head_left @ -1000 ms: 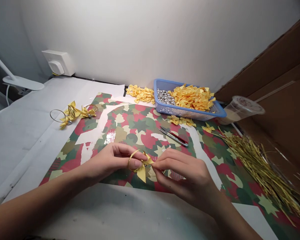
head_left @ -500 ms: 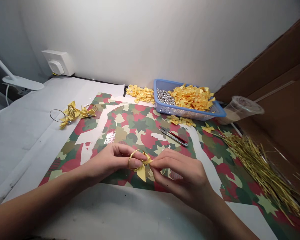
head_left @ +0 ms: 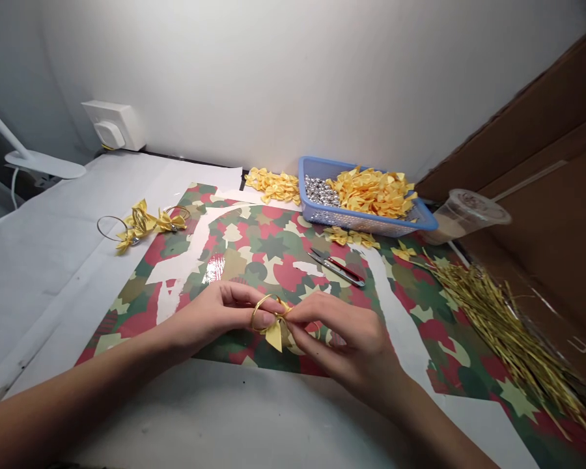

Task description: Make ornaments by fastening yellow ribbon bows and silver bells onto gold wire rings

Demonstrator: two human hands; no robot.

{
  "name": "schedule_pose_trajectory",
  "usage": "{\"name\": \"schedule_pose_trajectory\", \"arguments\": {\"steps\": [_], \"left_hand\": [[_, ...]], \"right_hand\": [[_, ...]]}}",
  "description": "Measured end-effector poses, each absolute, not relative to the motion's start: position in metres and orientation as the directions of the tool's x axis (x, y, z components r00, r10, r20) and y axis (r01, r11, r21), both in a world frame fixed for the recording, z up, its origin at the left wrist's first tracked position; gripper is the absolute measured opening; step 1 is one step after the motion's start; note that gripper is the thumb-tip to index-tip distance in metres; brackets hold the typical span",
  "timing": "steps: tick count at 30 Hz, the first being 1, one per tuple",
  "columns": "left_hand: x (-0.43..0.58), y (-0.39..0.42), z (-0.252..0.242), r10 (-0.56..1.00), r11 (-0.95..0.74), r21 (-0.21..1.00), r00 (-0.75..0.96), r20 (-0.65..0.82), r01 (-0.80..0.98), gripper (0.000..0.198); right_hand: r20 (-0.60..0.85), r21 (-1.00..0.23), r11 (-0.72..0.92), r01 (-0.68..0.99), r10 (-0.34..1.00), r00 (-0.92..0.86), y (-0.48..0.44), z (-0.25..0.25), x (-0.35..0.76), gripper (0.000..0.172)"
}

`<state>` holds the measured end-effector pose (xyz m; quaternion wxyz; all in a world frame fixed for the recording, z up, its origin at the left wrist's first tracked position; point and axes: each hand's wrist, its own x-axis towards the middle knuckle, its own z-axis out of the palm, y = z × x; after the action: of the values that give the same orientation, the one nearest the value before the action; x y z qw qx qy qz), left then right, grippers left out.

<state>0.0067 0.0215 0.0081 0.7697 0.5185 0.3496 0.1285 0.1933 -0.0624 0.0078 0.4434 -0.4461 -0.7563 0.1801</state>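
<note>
My left hand (head_left: 215, 316) pinches a thin gold ring (head_left: 260, 311) just above the patterned red and green paper (head_left: 268, 251). A small yellow ribbon bow (head_left: 275, 333) hangs from the ring's right side. My right hand (head_left: 344, 335) has its fingers closed on the bow where it meets the ring. Both hands meet at the near middle of the table.
Red-handled snips (head_left: 336, 267) lie just beyond my hands. A blue basket (head_left: 368, 221) holds yellow bows and silver bells. Loose bows (head_left: 273, 184) lie beside it. Finished rings with bows (head_left: 141, 221) sit far left. Gold wire ties (head_left: 498, 319) and a plastic cup (head_left: 463, 215) lie right.
My right hand's fingers have slid a little left, closer against the ring and bow. The left hand has hardly moved.
</note>
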Motion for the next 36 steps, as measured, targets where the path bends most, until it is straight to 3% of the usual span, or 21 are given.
{"name": "schedule_pose_trajectory", "arguments": {"steps": [6, 14, 19, 29, 36], "left_hand": [[0.009, 0.02, 0.012, 0.616, 0.402, 0.898, 0.673, -0.41, 0.179, 0.012], [0.009, 0.015, 0.009, 0.602, 0.255, 0.946, 0.732, -0.319, 0.202, 0.019], [0.008, 0.014, 0.006, 0.59, 0.27, 0.946, 0.746, -0.308, 0.177, 0.018], [0.009, 0.012, 0.015, 0.585, 0.365, 0.917, 0.726, -0.363, 0.164, 0.01], [0.011, 0.011, 0.011, 0.599, 0.332, 0.919, 0.705, -0.38, 0.214, 0.013]], "right_hand": [[0.524, -0.69, 0.489, 0.534, 0.846, -0.098, -0.062, 0.009, 0.194, 0.011], [0.432, -0.714, 0.473, 0.516, 0.878, -0.206, -0.059, 0.009, 0.188, 0.006], [0.475, -0.682, 0.528, 0.506, 0.846, -0.243, -0.06, 0.007, 0.188, 0.012], [0.393, -0.887, 0.392, 0.243, 0.918, -0.048, -0.062, 0.008, 0.185, 0.007], [0.4, -0.915, 0.394, 0.085, 0.913, 0.077, -0.063, 0.014, 0.183, 0.008]]}}
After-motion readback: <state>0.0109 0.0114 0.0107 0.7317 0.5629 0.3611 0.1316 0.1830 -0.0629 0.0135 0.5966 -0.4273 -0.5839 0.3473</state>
